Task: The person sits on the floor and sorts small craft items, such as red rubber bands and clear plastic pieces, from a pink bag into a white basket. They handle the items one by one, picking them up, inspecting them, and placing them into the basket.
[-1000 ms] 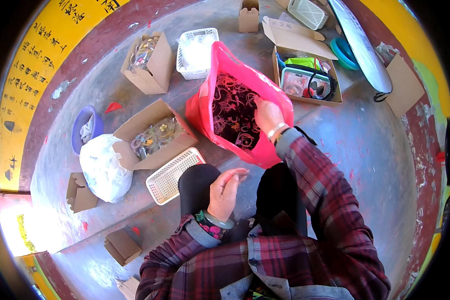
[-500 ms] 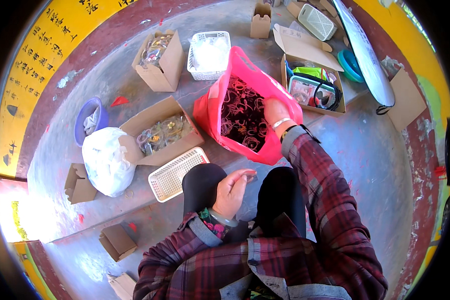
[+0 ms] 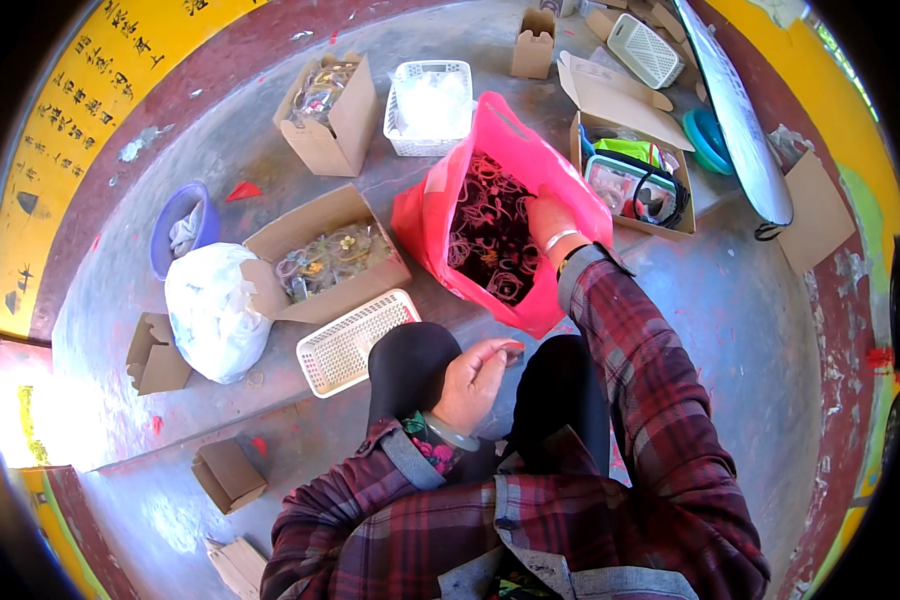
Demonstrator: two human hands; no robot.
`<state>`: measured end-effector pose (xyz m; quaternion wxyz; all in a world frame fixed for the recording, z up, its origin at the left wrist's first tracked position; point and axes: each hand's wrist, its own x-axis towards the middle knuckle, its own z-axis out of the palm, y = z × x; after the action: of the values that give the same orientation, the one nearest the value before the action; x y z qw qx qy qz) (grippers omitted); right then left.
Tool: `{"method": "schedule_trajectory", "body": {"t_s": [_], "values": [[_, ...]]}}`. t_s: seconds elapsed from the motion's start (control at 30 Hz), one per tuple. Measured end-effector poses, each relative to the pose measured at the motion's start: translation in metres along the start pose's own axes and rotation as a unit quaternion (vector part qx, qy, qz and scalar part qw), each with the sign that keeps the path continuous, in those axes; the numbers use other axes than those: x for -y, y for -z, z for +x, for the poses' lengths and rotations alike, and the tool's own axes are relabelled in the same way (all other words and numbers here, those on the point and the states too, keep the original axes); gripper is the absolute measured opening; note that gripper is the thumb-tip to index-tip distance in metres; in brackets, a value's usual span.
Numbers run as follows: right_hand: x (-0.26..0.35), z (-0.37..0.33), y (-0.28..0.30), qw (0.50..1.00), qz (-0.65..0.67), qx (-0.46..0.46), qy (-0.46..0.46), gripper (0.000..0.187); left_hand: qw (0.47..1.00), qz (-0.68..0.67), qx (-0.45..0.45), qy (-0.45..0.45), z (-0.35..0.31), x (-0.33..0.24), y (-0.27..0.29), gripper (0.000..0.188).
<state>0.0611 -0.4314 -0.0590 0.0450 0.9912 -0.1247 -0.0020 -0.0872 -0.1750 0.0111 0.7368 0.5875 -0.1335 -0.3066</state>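
A pink plastic bag [image 3: 440,215] lies open on the grey floor, full of dark tangled bands. My right hand [image 3: 550,222] reaches inside its mouth among the bands; what its fingers grip is hidden. My left hand [image 3: 478,380] hovers above my knees with the fingers curled around a small dark piece. Both sleeves are red plaid, and each wrist wears a bangle.
An open cardboard box [image 3: 330,255] of small items and a white mesh basket [image 3: 355,342] lie left of the bag. A white sack [image 3: 210,312], a blue tub [image 3: 175,228], more boxes [image 3: 335,110], a second basket [image 3: 428,105] and a box of coloured things [image 3: 635,185] surround them.
The view has tilted, so everything sits lower in the frame. My right hand has gone deeper into the pink bag. My left hand stays above my knees.
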Motion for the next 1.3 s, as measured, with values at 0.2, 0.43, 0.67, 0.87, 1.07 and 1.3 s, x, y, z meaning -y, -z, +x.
{"method": "schedule_trajectory", "body": {"t_s": [0.2, 0.43, 0.67, 0.87, 1.07, 1.3], "values": [[-0.015, 0.005, -0.011, 1.000, -0.027, -0.014, 0.008, 0.017, 1.000, 0.003, 0.007, 0.001, 0.000, -0.002, -0.002, 0.025], [-0.039, -0.034, 0.060, 0.913, 0.385, 0.124, -0.059, 0.013, 0.999, -0.028, 0.012, 0.024, 0.001, 0.001, 0.001, 0.026], [-0.049, -0.108, 0.090, 0.533, 0.816, 0.154, -0.162, 0.010, 0.998, -0.044, 0.003, 0.036, -0.004, 0.003, -0.002, 0.027], [-0.029, -0.167, 0.117, 0.395, 0.898, 0.156, -0.112, 0.005, 0.992, -0.106, 0.005, 0.072, -0.014, 0.006, -0.003, 0.028], [-0.001, -0.227, 0.136, 0.444, 0.887, 0.108, -0.061, 0.008, 0.978, -0.158, 0.007, 0.133, -0.033, -0.009, -0.008, 0.030], [0.038, -0.273, 0.151, 0.757, 0.646, -0.094, 0.015, 0.010, 0.977, -0.130, 0.017, 0.166, -0.046, -0.011, -0.016, 0.026]]}}
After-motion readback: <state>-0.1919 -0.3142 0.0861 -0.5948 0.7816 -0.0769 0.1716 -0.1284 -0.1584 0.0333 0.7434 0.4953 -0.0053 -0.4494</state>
